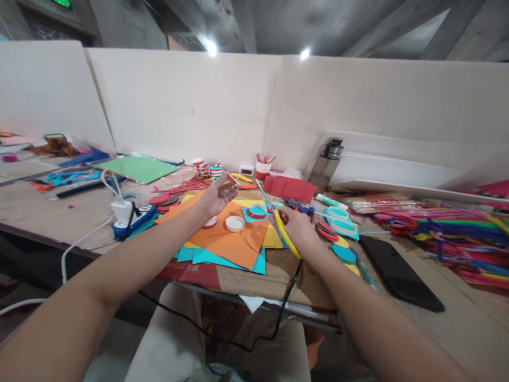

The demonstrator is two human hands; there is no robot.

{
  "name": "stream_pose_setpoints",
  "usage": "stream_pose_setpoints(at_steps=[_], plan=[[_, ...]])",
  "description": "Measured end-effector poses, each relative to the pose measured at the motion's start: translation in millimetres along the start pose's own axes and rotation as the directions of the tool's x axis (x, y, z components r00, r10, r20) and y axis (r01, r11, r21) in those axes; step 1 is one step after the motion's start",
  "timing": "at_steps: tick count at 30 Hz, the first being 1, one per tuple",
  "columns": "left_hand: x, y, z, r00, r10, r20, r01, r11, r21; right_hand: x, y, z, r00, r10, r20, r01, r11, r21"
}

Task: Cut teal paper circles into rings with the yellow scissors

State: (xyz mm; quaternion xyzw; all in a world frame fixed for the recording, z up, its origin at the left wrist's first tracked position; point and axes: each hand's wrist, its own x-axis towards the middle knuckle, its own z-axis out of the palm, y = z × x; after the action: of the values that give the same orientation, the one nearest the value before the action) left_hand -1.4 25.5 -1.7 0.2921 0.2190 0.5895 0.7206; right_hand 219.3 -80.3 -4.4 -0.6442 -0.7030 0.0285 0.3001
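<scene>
My left hand (218, 198) is raised over the orange paper, its fingertips pinching a small red-and-white piece (232, 180), partly hidden by the fingers. My right hand (296, 227) is wrapped round the yellow handle of a soldering iron (286, 236). Its thin metal shaft points up and to the left, apart from the left hand, and a black cable (287, 297) hangs from its rear end. Below the hands, a white round ring-like piece (235, 223) lies on the orange sheet (222, 244). Nearby, a red-and-white ring (257, 211) sits on a blue square.
On the right are a black phone (400, 273), a glue stick (332, 202) and bundles of coloured pipe cleaners (449, 228). A bottle (326, 164) and a red-and-white cup (263, 168) stand at the back. To the left is a power strip (134, 220) with plugged-in cables.
</scene>
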Motion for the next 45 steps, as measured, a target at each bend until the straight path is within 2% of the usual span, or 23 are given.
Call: stream_pose_setpoints(at_steps=[3,6,12,15,18,21,24,30,33,35,36,37,39,40,43,45], plan=[[-1.1,-0.6,-1.8,0.992,0.079,0.096,-0.086,0.994,0.066,-2.4,-4.4,-3.8,0.999,0.034,0.027,-0.033,0.998,-0.046],[0.2,-3.4,-4.3,0.961,0.194,0.198,-0.224,0.964,0.141,-4.0,-7.0,-8.2,0.999,0.042,0.031,-0.04,0.996,-0.086],[7.4,-7.8,-9.2,0.933,0.277,0.229,-0.325,0.922,0.21,-4.1,-6.5,-13.3,0.997,0.043,0.07,-0.025,0.972,-0.234],[6.4,-4.9,-9.3,0.937,0.243,0.25,-0.294,0.937,0.191,-2.7,-2.2,-13.2,0.991,0.075,0.115,-0.035,0.947,-0.32],[2.6,0.6,-7.1,0.958,0.159,0.238,-0.2,0.966,0.161,-0.9,3.5,-12.4,0.984,0.07,0.163,-0.007,0.935,-0.355],[0.5,5.2,-4.4,0.986,0.065,0.153,-0.081,0.991,0.106,0.8,9.0,-12.3,0.982,0.079,0.17,-0.007,0.923,-0.385],[1.0,7.4,-3.0,0.998,0.006,0.067,-0.01,0.997,0.071,1.7,13.9,-12.5,0.983,0.076,0.169,-0.003,0.917,-0.398],[2.4,8.2,-1.9,0.998,-0.037,0.046,0.034,0.996,0.077,0.9,16.4,-13.3,0.968,0.063,0.243,0.046,0.908,-0.417],[2.0,7.0,-1.5,0.998,-0.046,0.031,0.043,0.994,0.096,0.5,9.1,-16.7,0.98,0.047,0.195,0.049,0.885,-0.463],[2.1,5.2,-2.1,0.999,-0.037,0.009,0.036,0.993,0.115,-1.0,0.1,-20.0,0.993,0.003,0.12,0.048,0.905,-0.423],[2.4,4.0,-2.8,1.0,-0.028,-0.005,0.029,0.991,0.129,-2.6,-5.2,-21.2,0.994,-0.034,0.107,0.069,0.935,-0.348],[3.0,2.7,-3.7,1.0,-0.015,-0.022,0.018,0.989,0.148,-5.0,-10.6,-21.7,0.982,-0.101,0.158,0.137,0.962,-0.237],[4.2,0.3,-5.7,0.999,0.017,-0.045,-0.008,0.981,0.196,-11.7,-20.3,-19.7,0.919,-0.209,0.333,0.235,0.971,-0.038],[4.7,-0.7,-6.7,0.998,0.035,-0.051,-0.023,0.975,0.221,-15.5,-24.1,-17.4,0.887,-0.234,0.399,0.253,0.967,0.006],[4.7,-2.3,-7.9,0.996,0.08,-0.034,-0.067,0.956,0.287,-24.8,-31.1,-8.5,0.833,-0.289,0.472,0.294,0.954,0.065],[3.2,-2.3,-7.1,0.996,0.094,-0.002,-0.089,0.945,0.315,-27.7,-34.1,-5.6,0.819,-0.313,0.482,0.301,0.948,0.104]])
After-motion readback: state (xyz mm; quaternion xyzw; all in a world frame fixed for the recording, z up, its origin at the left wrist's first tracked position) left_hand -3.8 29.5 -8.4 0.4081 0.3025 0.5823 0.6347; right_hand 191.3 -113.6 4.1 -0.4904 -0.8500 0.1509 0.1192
